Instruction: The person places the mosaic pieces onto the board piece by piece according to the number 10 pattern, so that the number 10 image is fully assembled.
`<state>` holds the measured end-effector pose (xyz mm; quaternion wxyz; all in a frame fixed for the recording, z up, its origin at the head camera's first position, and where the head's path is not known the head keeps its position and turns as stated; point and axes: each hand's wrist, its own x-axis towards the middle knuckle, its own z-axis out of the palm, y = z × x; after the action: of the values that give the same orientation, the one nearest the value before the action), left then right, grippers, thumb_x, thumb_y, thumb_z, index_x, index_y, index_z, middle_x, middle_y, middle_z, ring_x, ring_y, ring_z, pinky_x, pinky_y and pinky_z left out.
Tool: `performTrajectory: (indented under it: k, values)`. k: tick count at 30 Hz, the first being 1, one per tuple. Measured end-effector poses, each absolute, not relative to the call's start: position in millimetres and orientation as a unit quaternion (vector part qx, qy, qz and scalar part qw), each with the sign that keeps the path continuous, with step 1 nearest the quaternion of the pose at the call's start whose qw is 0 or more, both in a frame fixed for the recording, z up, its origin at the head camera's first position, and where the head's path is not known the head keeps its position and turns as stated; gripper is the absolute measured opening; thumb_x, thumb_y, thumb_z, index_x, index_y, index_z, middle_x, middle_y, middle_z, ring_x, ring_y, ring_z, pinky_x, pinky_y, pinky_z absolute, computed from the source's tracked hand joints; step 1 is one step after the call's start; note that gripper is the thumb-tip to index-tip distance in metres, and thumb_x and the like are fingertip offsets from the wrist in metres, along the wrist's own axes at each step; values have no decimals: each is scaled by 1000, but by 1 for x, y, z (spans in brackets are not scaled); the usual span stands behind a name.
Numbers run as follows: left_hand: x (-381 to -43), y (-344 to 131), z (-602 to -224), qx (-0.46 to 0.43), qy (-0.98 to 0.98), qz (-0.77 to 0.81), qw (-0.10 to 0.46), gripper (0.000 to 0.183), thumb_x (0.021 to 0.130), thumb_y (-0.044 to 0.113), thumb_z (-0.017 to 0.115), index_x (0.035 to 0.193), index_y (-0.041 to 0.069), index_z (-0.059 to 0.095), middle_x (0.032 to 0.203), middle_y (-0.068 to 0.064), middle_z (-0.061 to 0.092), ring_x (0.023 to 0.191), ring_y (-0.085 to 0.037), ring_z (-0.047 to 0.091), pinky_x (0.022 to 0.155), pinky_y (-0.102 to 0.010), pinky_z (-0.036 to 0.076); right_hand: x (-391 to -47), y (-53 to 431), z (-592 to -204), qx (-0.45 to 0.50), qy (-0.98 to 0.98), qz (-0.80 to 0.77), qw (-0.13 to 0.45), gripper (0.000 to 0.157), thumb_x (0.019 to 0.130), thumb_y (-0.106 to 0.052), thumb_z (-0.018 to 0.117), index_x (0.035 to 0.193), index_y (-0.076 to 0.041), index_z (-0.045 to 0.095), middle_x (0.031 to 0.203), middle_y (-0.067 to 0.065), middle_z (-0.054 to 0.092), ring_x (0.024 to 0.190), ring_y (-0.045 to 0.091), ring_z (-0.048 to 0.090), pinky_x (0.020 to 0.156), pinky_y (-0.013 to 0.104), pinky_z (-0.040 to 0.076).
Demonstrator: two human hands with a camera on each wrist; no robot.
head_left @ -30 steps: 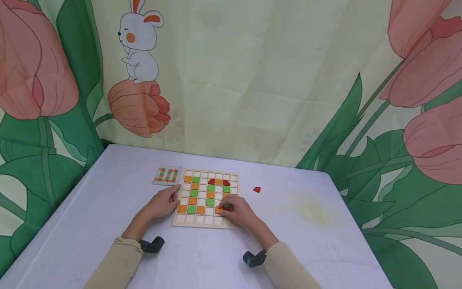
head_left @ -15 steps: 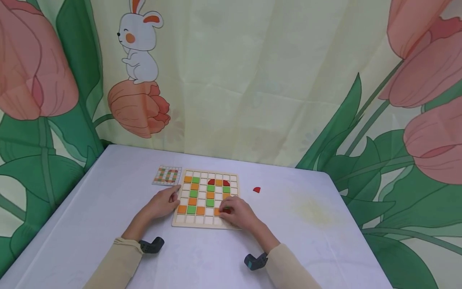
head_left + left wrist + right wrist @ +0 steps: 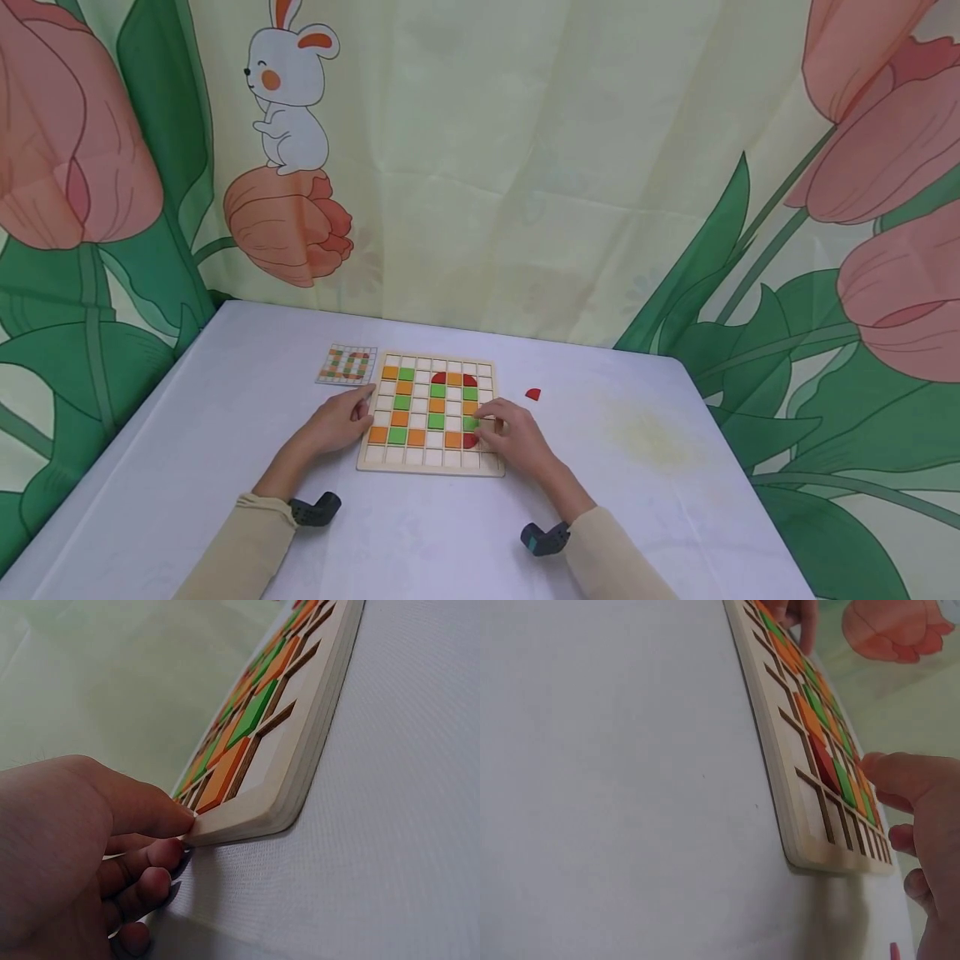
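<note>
A wooden grid board (image 3: 432, 457) lies on the table, several of its cells filled with orange, green and red tiles. My left hand (image 3: 339, 422) rests at its left edge; in the left wrist view the thumb (image 3: 161, 814) touches the rim near a corner and the other fingers bend loosely beside it. My right hand (image 3: 516, 437) is over the right side, loosely bent and holding nothing. Near its fingertips are a green tile (image 3: 470, 423) and a red quarter-circle tile (image 3: 470, 441). An orange tile (image 3: 453, 440) lies flat in the cell left of the red one.
Behind the left hand, a small pattern card (image 3: 347, 364) lies beside the board's upper left. One loose red quarter-circle piece (image 3: 533, 394) is on the white tablecloth (image 3: 600, 467) to the right. A printed curtain (image 3: 510, 167) hangs behind the table.
The right hand held the orange tile tilted over its cell; that tile now lies flat, let go. The hand has shifted right, uncovering the red and green tiles. My left hand stays put.
</note>
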<state>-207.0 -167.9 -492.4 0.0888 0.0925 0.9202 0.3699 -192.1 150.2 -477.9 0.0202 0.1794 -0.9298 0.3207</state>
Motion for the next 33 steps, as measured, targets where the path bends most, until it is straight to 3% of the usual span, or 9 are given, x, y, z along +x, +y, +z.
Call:
performTrajectory:
  k: [9, 17, 26, 33]
  values:
    - [-207, -170, -493, 89, 919, 372, 90, 61, 90, 14, 58, 146, 0, 37, 80, -3, 48, 71, -15, 44, 57, -24, 34, -204, 170, -474, 96, -948, 304, 6, 25, 85, -24, 73, 109, -19, 71, 109, -4, 66, 82, 14, 52, 66, 23, 45]
    - [-208, -170, -494, 86, 919, 373, 92, 61, 90, 15, 58, 146, 1, 37, 80, -3, 48, 72, -15, 44, 57, -24, 34, -220, 191, -474, 49, -959, 280, 8, 23, 85, -22, 73, 108, -18, 71, 114, 1, 64, 87, 17, 53, 75, 29, 48]
    - [-205, -170, -490, 94, 916, 379, 88, 60, 91, 12, 58, 146, 0, 38, 81, -3, 50, 70, -14, 44, 58, -25, 35, -236, 208, -473, 5, -962, 273, -2, 26, 88, -23, 69, 113, -16, 70, 116, 4, 61, 103, 22, 56, 93, 40, 51]
    - [-206, -170, -490, 94, 917, 379, 85, 60, 90, 13, 58, 146, 1, 39, 80, -2, 50, 70, -14, 45, 58, -24, 35, -243, 212, -475, -3, -968, 251, -17, 29, 89, -22, 68, 118, -16, 69, 125, 7, 57, 115, 25, 55, 97, 43, 49]
